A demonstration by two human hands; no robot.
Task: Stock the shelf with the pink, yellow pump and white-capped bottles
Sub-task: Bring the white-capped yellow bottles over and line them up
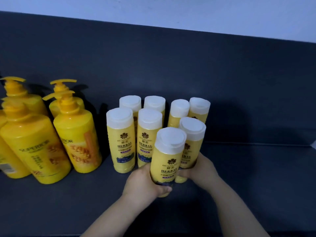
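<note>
Dark shelf (256, 168), tight pack: left hand (142, 183) grips front white-capped bottle (168, 161), right hand (200, 170) its neighbour (190, 142); I fear toppling the standing row (149, 134).

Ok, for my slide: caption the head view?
Left hand grips the near white-capped bottle, right hand the next bottle, by six more on the shelf.

We saw a dark grey shelf (256, 168) under a pale bluish-white wall (205, 14). The pump bottles (34, 142) were bright yellow, with deeper orange-yellow pumps and golden wheat pictures on their labels. The small bottles (120, 141) were pale yellow with cloudy white caps, a dark flower mark, dark lettering, a purple strip and a blue-purple picture low down. The nearest bottle (166, 161) and the bottle behind it (189, 151) bore the same colours.
</note>
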